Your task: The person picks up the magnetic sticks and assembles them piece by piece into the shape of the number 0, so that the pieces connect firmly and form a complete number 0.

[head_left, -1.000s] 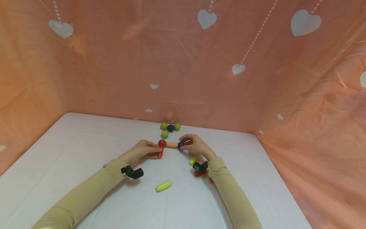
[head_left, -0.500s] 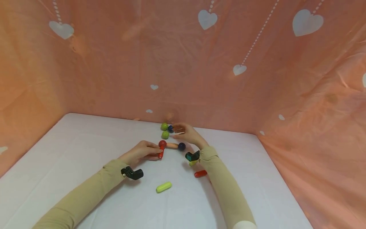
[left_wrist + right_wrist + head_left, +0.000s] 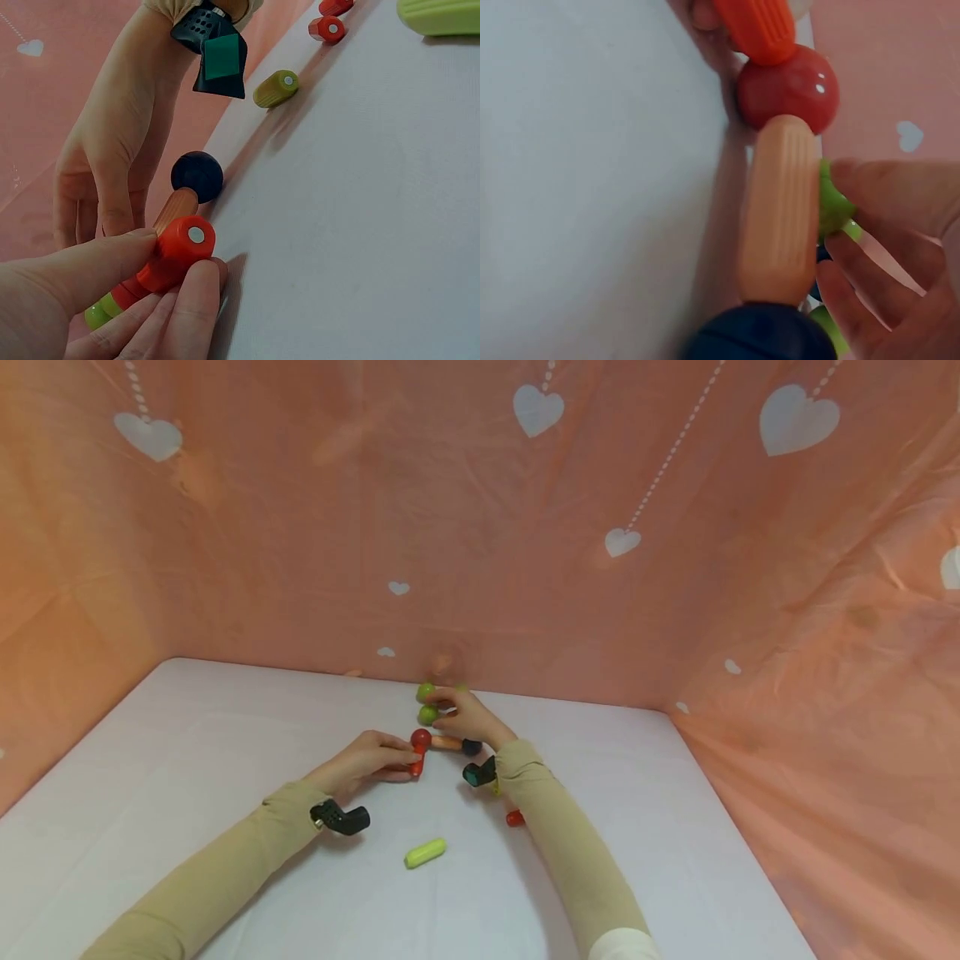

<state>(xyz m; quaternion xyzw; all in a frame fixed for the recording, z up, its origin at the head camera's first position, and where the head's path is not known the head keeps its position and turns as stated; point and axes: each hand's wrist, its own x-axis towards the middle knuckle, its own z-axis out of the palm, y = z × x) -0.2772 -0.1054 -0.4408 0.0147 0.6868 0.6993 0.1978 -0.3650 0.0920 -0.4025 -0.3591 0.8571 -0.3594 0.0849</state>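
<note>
My left hand (image 3: 370, 757) pinches a red stick (image 3: 174, 253) between thumb and fingers. That stick joins a red ball (image 3: 789, 88), from which a tan stick (image 3: 780, 214) runs to a dark blue ball (image 3: 196, 177). Over at the back, my right hand (image 3: 471, 717) reaches past this joined piece. Its thumb and fingers are spread around a near green ball (image 3: 428, 715), with fingertips right at its sides. Another green ball (image 3: 426, 692) lies behind. The right hand mostly hides a second dark blue ball (image 3: 822, 262) and a further green ball (image 3: 829, 330).
A yellow-green stick (image 3: 425, 852) lies in front on the white table (image 3: 337, 893). Beneath the right forearm, another yellow-green stick (image 3: 276, 88) and red sticks (image 3: 327, 29) are partly covered. A peach curtain with hearts (image 3: 480, 568) stands behind the table.
My right hand has let go of the dark blue ball on the joined piece and moved back and left to the green balls. My left hand keeps its pinch on the red stick.
</note>
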